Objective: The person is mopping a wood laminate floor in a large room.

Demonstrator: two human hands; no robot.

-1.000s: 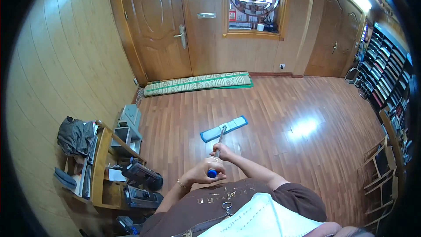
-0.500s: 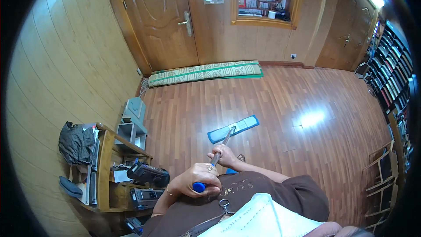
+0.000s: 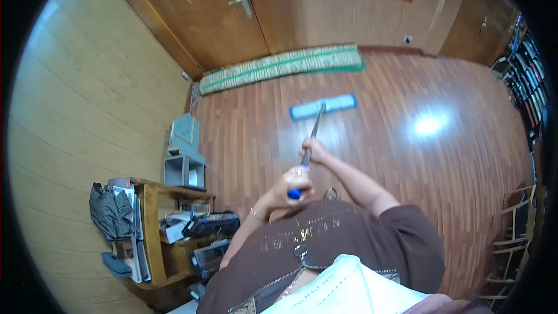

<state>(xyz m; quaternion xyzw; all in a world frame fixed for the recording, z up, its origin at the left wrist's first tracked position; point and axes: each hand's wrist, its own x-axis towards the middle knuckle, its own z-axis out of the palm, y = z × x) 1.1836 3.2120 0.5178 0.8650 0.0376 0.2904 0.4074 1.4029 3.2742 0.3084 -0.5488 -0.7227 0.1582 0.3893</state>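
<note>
A flat mop point(image 3: 338, 103) with a blue rectangular head lies on the wooden floor, out in front of me. Its long pole runs back toward my chest. My left hand point(image 3: 292, 185) is wrapped round the blue-capped top end of the pole. Further down the shaft, my right hand point(image 3: 314, 150) grips it with the arm stretched forward. Both hands are closed on the same pole. Beyond the mop head lies a long folded mat point(image 3: 282, 67), patterned cream and green, apart from the mop.
At left, a wooden shelf point(image 3: 152, 232) holds papers, devices and a dark cloth bag point(image 3: 110, 212). A grey-blue cabinet point(image 3: 185, 134) stands by the left wall. A wooden door point(image 3: 203, 17) is behind the mat. Folding chairs point(image 3: 517, 221) and a full bookshelf point(image 3: 526, 90) line the right.
Both hands have pushed the mop forward, away from me, and the head has slid toward the mat and turned a little. My view has tilted downward.
</note>
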